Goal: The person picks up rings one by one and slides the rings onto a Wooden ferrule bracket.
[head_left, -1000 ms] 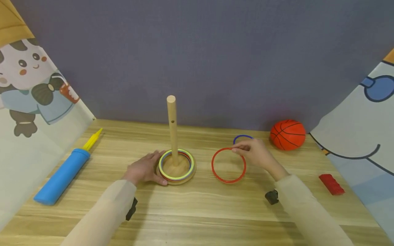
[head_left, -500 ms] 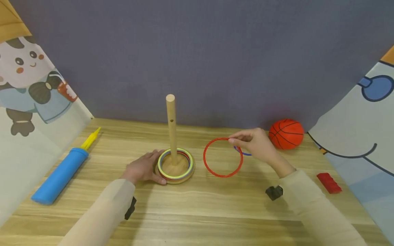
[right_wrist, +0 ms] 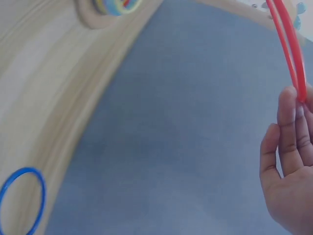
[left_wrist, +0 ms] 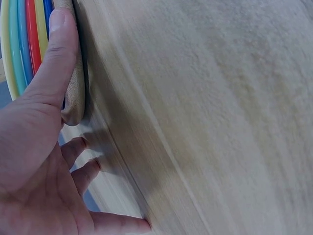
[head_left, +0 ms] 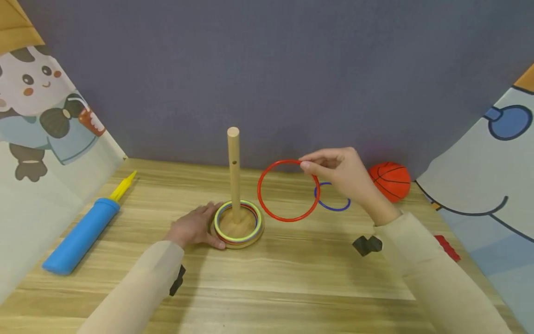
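My right hand (head_left: 333, 174) pinches a red ring (head_left: 288, 190) by its upper right rim and holds it in the air, to the right of the wooden peg (head_left: 233, 171). In the right wrist view the red ring (right_wrist: 288, 46) rises from my fingers (right_wrist: 288, 132). My left hand (head_left: 193, 227) rests against the left side of the round wooden base (head_left: 258, 236), thumb along its edge (left_wrist: 58, 58). Several coloured rings (head_left: 238, 221) lie stacked round the peg on the base. A blue ring (head_left: 332, 197) lies flat on the table behind the red one.
A blue and yellow pump (head_left: 83, 232) lies at the left. An orange toy basketball (head_left: 390, 181) sits at the back right, a red block (head_left: 447, 247) at the right edge. Printed fabric panels close both sides, a grey wall the back.
My right hand has lifted the red ring off the table and carried it up and left toward the peg, uncovering the blue ring. My left hand has stayed on the base.
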### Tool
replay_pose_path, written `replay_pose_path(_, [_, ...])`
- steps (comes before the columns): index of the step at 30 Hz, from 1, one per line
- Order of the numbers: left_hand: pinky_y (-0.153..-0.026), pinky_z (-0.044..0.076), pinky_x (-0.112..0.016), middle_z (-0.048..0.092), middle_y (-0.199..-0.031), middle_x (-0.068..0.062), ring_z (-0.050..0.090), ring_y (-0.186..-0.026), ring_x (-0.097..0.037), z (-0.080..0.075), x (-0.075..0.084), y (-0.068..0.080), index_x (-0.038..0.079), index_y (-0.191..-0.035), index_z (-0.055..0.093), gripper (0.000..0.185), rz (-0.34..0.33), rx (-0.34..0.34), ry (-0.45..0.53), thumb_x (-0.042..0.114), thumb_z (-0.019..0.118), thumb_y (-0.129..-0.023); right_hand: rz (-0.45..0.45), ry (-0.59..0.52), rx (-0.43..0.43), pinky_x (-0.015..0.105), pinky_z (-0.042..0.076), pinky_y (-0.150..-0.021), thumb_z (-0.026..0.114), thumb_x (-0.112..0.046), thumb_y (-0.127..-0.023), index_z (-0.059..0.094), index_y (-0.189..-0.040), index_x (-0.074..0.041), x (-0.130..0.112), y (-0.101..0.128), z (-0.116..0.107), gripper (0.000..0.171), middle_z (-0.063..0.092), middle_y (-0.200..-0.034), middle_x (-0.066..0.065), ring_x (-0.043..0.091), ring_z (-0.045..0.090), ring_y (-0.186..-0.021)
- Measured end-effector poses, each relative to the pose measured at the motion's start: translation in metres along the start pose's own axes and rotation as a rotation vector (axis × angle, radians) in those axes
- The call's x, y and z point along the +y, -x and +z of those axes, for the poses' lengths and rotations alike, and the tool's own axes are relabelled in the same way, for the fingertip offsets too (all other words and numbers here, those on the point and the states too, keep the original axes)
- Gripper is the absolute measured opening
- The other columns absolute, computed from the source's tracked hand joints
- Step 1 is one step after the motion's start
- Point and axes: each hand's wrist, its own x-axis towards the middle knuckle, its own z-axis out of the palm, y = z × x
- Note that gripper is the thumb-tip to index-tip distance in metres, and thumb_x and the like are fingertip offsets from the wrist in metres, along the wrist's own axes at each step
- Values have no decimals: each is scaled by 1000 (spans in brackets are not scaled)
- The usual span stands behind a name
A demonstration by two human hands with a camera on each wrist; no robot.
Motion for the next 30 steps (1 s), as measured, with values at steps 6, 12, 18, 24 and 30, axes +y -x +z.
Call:
replay_pose_path(6, [-94, 32, -85, 26, -161, -30, 29, -144, -53, 2, -4, -1, 14, -159, 31, 119, -21, 7, 4, 45, 94, -64, -109, -103, 44, 26, 57, -68, 77, -20, -93, 79, -105, -2, -23, -17, 6, 21, 76, -83, 7, 22, 70, -75])
replay_pose_path(12, [-92, 30, -87, 26, -162, -27, 29, -145, -51, 4, -5, -3, 15, -159, 31, 120, -37, 12, 3, 47, 95, -63, -173, -158, 58, 27, 55, -65, 77, -18, -92, 79, -104, -2, -42, -36, 13, 20, 74, -80, 10, 27, 66, -69])
replay_pose_path(18, [-90, 28, -90, 26, -163, -26, 28, -146, -51, 3, 0, -3, 15, -160, 30, 119, -58, 4, -5, 46, 94, -64, -223, -163, 101, 25, 54, -63, 77, -14, -92, 79, -102, -1, -52, -52, 20, 17, 75, -80, 5, 20, 69, -70])
replay_pose_path(24, [-89, 25, -91, 24, -164, -24, 27, -146, -51, 3, 0, -3, 14, -160, 28, 121, -74, -4, -14, 47, 94, -64, -153, -156, 145, 29, 56, -71, 79, -18, -91, 80, -102, -4, -47, -62, 32, 18, 74, -78, 3, 25, 71, -73])
replay_pose_path(30, [-89, 25, -91, 24, -164, -24, 27, -147, -50, 2, 0, -3, 14, -160, 28, 121, -81, -5, -19, 47, 94, -64, -87, -73, 138, 24, 51, -69, 78, -22, -92, 80, -102, -5, -35, -63, 48, 20, 75, -80, 7, 26, 72, -77])
